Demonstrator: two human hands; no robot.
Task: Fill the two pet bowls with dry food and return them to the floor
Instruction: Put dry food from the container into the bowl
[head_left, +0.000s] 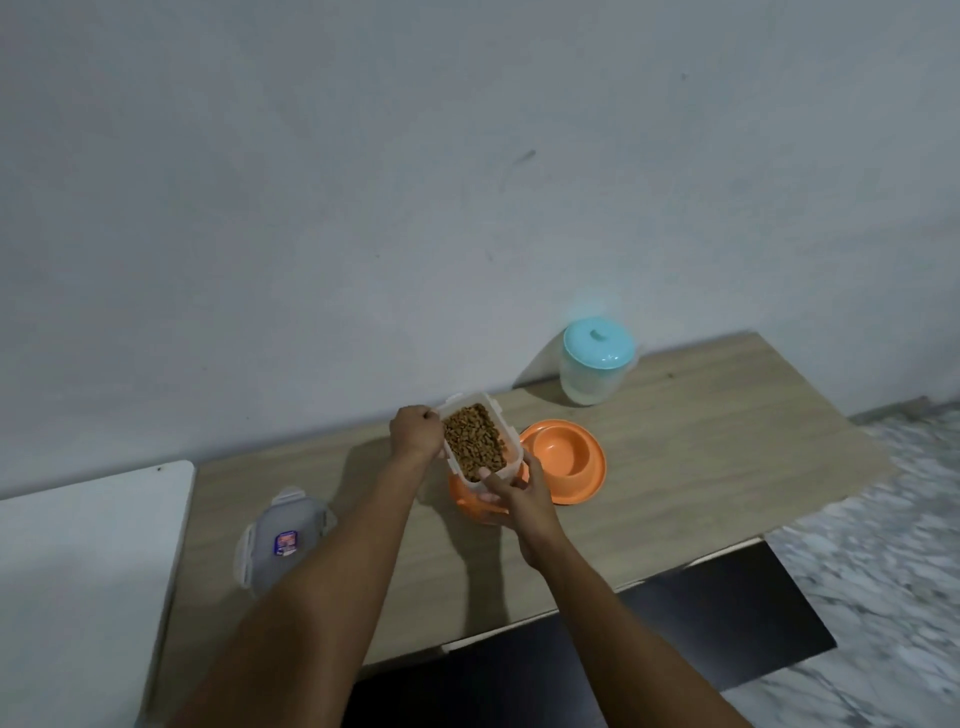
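Above the middle of the wooden worktop (675, 467), a clear plastic food container (480, 441) full of brown dry kibble (475, 441) is held in both hands, its lid off. The left hand (415, 434) has its grip closed on the container's far left side, fingers curled over the rim near one of the side clips. The right hand (519, 499) has its grip closed on the container's near end, thumb on the rim beside the kibble and fingers wrapped underneath. The container is tilted, its near end lower, and it sits directly over the near orange pet bowl (467, 501), which stands on the worktop and is mostly hidden by the container and the right hand; whether any kibble lies in that bowl cannot be told. The second orange pet bowl (569, 460) stands on the worktop just to the right, close beside the first, and its hollow holds no kibble. Both bowls are on the worktop, not on the floor (893, 519), whose marbled surface shows at the right. The container's clear lid (283, 540), with a small label on it, lies flat on the worktop to the left, well apart from the hands. A translucent jar with a turquoise lid (597, 361) stands at the back of the worktop against the wall.
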